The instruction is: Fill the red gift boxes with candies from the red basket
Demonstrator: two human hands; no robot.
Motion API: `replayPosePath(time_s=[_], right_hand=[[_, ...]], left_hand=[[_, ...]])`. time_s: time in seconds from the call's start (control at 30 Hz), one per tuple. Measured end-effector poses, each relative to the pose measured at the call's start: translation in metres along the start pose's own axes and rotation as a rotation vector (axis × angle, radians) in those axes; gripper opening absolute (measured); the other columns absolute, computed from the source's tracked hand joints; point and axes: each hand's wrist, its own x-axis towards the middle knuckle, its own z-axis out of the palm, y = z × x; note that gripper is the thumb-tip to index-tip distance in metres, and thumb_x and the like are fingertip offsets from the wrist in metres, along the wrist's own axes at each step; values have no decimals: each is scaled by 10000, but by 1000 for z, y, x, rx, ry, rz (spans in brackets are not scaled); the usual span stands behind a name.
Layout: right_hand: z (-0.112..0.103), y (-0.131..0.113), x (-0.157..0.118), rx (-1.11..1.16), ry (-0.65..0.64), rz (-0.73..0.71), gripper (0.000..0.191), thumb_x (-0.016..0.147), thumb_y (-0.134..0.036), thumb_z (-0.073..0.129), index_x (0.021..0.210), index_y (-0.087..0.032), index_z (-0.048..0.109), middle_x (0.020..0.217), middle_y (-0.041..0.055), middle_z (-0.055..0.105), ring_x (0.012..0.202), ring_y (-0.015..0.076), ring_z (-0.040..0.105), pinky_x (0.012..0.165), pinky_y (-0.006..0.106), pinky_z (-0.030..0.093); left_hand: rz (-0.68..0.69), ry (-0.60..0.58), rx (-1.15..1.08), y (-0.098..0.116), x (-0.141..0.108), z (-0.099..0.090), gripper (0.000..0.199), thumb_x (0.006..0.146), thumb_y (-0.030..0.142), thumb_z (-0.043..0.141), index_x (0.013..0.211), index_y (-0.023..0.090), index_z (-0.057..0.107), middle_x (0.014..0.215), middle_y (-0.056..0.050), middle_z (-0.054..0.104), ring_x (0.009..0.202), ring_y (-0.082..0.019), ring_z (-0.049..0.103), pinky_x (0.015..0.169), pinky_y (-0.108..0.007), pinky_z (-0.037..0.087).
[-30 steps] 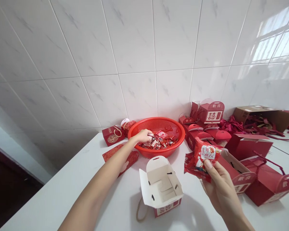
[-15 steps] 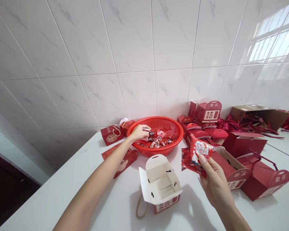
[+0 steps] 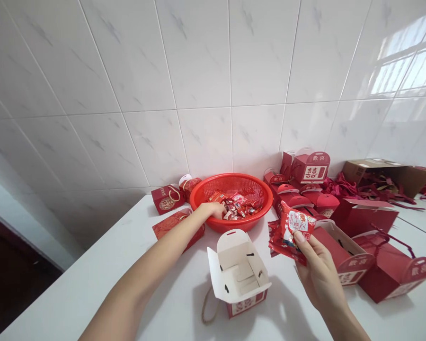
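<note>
My left hand (image 3: 216, 210) reaches over the near left rim of a red plastic colander (image 3: 268, 199), down among wrapped candies (image 3: 239, 208). Its fingertips are hidden by the rim and the candies. On the right, my right hand (image 3: 315, 265) pinches several red candy packets (image 3: 295, 226) above the table, thumb on top. Between my arms stands an open gift box (image 3: 239, 279), its white inside facing up, flaps spread, a rope handle hanging at its left. Nothing shows inside this box.
Red gift boxes (image 3: 310, 168) are piled right of the colander, with open ones (image 3: 390, 265) nearer me. A cardboard box (image 3: 386, 168) spills dark red ribbons (image 3: 344, 187). More red boxes (image 3: 166, 199) lie to the left. A tiled wall (image 3: 202, 137) closes off the back.
My left hand has lowered from above the candies deeper into the colander, toward its near side. My right hand still holds the packets in about the same place.
</note>
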Motion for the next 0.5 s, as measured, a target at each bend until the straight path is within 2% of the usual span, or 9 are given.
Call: replayPosePath(time_s=[0.13,0.3,0.5], right_hand=[[-1,0,-1,-16,-15,-7,311,729,-473,878,926,-242,811,933,47,808,772,180,739,737,256,614],[-1,0,-2,-36,-25,-9,312,720,-481,882,902,-237,812,910,49,809,748,183,732,755,282,613],[-1,1,-3,-63,-42,-4,330,727,-499,873,924,-241,813,925,52,809,830,220,740,798,318,602]], left_hand=[[28,-45,58,8,9,7,140,561,160,719,698,189,726,802,-76,741,806,-267,670,740,-305,511],[46,-49,73,4,5,5,35,611,161,681,642,176,677,702,-64,693,758,-257,645,718,-313,505],[39,-22,26,6,13,8,146,539,118,712,659,195,684,750,-53,707,801,-262,648,790,-335,508]])
